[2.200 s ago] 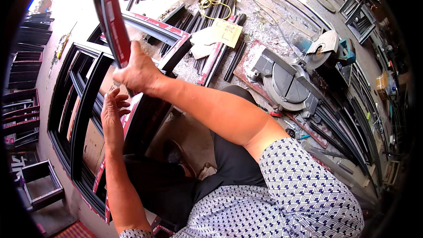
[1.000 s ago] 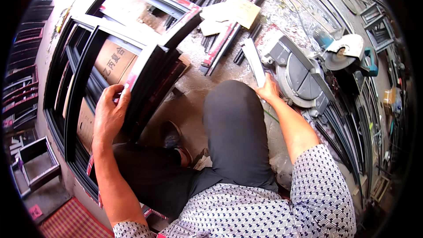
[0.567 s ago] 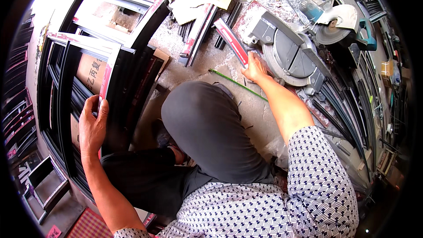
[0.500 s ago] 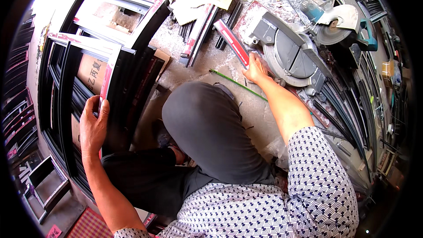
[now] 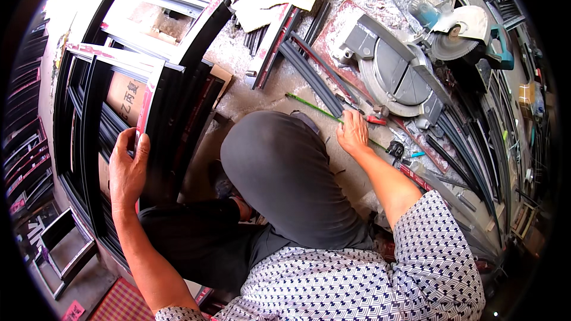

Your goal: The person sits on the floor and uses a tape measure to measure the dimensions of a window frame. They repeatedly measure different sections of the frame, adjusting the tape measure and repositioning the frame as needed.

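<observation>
the left hand (image 5: 126, 169) is gripping the edge of a black frame (image 5: 156, 92) (red-and-white film on its face), which is leaning among stacked frames (image 5: 77, 125) at the person's left. the right hand (image 5: 353, 132) is resting fingers-down on the floor beside a red-handled tool (image 5: 376, 120) and a green rod (image 5: 312, 106); whether it is grasping anything cannot be told. a mitre saw (image 5: 398, 71) is sitting just beyond, with black strips (image 5: 309, 74) lying near it.

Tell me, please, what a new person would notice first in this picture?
First, the round mitre saw at upper right, on floor littered with metal shavings. Then the stacked black window frames at left, whose edge the left hand grips. The right hand rests by a red-handled tool near the saw.
</observation>
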The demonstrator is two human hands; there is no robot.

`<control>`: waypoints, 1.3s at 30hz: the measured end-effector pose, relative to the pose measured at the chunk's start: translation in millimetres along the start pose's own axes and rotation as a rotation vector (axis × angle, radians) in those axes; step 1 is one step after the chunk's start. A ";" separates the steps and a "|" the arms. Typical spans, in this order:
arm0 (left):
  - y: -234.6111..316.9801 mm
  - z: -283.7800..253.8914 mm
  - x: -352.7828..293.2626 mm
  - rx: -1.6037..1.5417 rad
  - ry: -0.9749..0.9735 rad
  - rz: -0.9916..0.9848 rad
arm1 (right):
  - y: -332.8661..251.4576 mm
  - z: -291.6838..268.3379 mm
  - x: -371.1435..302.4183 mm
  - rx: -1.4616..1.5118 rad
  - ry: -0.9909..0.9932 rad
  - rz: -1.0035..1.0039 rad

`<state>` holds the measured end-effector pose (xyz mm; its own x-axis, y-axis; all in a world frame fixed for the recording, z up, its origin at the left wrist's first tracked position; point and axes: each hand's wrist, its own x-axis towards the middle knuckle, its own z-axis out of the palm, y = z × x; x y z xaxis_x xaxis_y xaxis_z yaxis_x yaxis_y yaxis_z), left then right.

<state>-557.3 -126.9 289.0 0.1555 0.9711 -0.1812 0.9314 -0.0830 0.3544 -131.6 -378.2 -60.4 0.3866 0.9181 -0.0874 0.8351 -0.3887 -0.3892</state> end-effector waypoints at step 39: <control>2.0 2.6 0.3 0.048 0.005 -0.015 | 125.0 -72.4 -89.7 -0.269 -0.655 0.681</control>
<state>-554.5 -127.3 287.2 0.1395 0.9733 -0.1820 0.9484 -0.0785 0.3072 -33.5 -514.8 -34.8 0.5925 0.3213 -0.7387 0.6069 -0.7810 0.1471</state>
